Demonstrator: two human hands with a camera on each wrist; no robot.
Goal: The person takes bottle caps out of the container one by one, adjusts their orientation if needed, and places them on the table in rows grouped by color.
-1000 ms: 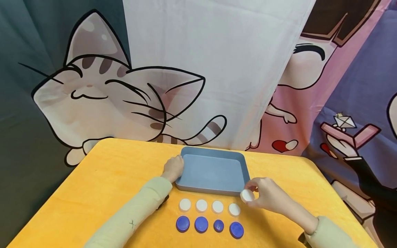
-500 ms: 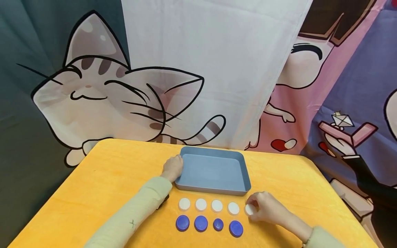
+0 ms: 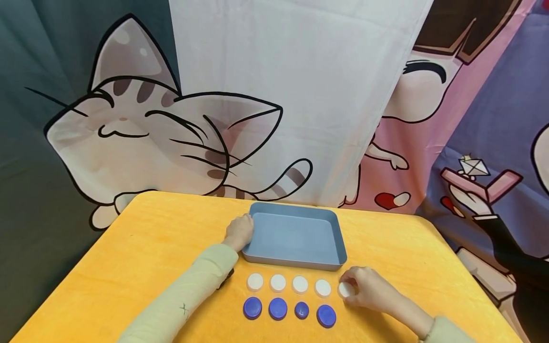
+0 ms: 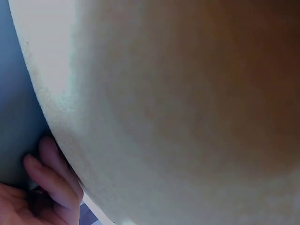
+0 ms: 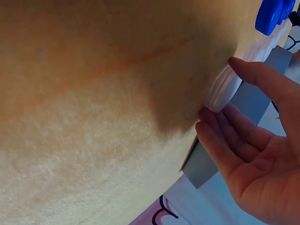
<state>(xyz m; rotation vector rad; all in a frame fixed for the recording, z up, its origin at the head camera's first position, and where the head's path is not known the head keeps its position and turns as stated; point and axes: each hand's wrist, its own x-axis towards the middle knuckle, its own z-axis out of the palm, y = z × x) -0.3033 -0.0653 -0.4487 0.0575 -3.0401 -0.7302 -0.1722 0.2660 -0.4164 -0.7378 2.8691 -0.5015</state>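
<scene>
My right hand (image 3: 368,288) pinches a white bottle cap (image 3: 345,289) between thumb and fingers, at the right end of a row of white caps (image 3: 299,285). In the right wrist view this ribbed white cap (image 5: 222,89) stands at the cloth, with the thumb on one side and the fingertips on the other. My left hand (image 3: 239,232) grips the left side of a blue-grey tray (image 3: 293,263); the left wrist view has curled fingers (image 4: 54,180) against its wall, partly hidden. Inside the tray nothing lies.
A row of blue caps (image 3: 278,308), one of them smaller, lies in front of the white ones. Yellow cloth (image 3: 180,224) covers the table. Behind it hangs a curtain (image 3: 266,57) with a cartoon cat.
My right hand has come down and nearer with the white cap, from beside the tray's front right corner to the row's end. The last half second shows it nearly still. My left hand stays put.
</scene>
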